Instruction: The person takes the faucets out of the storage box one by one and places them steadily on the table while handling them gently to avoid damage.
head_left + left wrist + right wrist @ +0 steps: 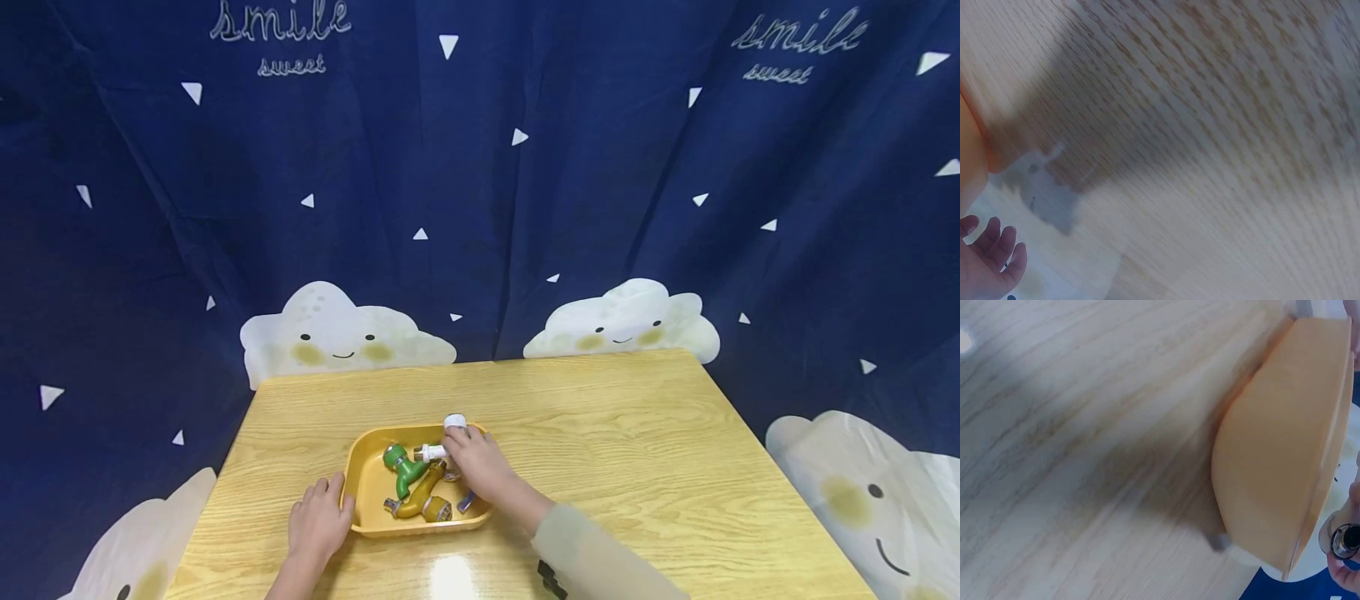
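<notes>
- Resting against the left end of the yellow tray, the left hand has relaxed fingers, wrapped round nothing, with the thumb at the wall.
- Inside the tray's left half lies the green tap, knob toward the far left, spout toward the person.
- Beside it, nearer the person, sits the ochre tap, slanting from near left to far right, its round knob at the near right.
- Farther right and toward the far rim is the white tap, gripped by the fingers of the right hand. It lies to their left and far side: the threaded end points left, toward the green tap, while the white knob reaches over the far rim. The right hand is the nearer one; the left is well apart from it.
- Whether the white tap hangs free of the pieces below is hard to tell, as the hand covers much of it.
- Below the right hand, near the tray's right end, a blue piece shows partly; the counter stretches beyond.
</notes>
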Demonstrator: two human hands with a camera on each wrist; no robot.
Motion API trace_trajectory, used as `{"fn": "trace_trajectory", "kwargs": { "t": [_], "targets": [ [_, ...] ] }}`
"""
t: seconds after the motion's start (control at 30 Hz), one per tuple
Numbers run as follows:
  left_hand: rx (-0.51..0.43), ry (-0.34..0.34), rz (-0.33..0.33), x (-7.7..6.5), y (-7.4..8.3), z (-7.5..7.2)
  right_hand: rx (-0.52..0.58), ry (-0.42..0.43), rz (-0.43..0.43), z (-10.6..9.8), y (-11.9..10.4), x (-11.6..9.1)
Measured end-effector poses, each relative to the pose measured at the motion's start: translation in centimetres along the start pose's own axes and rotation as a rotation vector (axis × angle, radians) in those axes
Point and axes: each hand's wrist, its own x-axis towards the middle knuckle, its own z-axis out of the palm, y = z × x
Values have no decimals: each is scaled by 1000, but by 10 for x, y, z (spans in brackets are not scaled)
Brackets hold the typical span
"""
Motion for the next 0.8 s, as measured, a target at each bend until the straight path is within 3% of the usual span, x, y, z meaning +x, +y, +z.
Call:
{"fn": "trace_trajectory", "kwargs": {
  "t": [0.57, 0.8],
  "targets": [
    [25, 8, 4, 1, 0, -4, 150, 109, 108, -3, 46, -4],
    [32, 5, 5, 0, 2, -4, 122, 239, 148, 5, 72, -11]
  ]
}}
